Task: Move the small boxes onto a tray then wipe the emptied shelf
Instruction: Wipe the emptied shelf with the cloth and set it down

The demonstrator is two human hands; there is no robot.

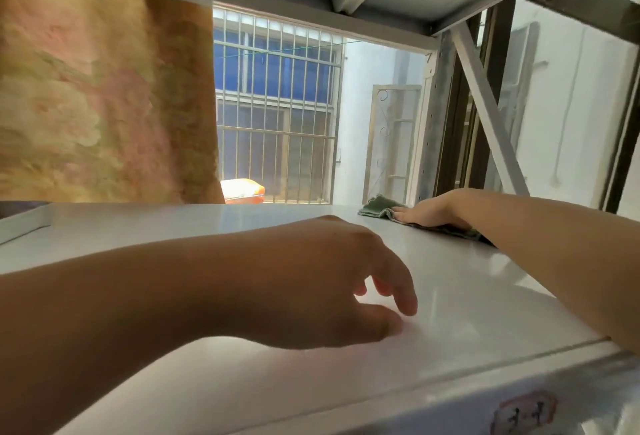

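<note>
1. Setting. A glossy white metal shelf board [460, 296] fills the lower view, seen from just above its front lip; no small boxes stand on the part that shows, and no tray is in view.
2. Right hand [433, 210]. It lies palm-down, fingers spread flat, pressing a crumpled green cloth [377, 205] onto the board at its far right corner, beside the white slotted upright post [431, 130]. The cloth is held under the palm, not pinched.
3. Left hand [332, 279]. It is empty, with fingers loosely curled and drooping; the fingertips [408, 306] seem to rest lightly on the board near the front, though contact cannot be confirmed.
4. Step in hand. Judging by the bare board, the boxes have been moved off and the wiping step is under way, starting from the back right corner.
5. Next move. The wipe likely calls for sweeping the cloth leftward along the back edge, then forward in overlapping passes, with steady downward pressure; the left hand would need to lift clear of the path.
6. Background. A patterned orange-pink fabric [104, 99] hangs behind the shelf on the left; a barred window [277, 105] shows beyond.
</note>
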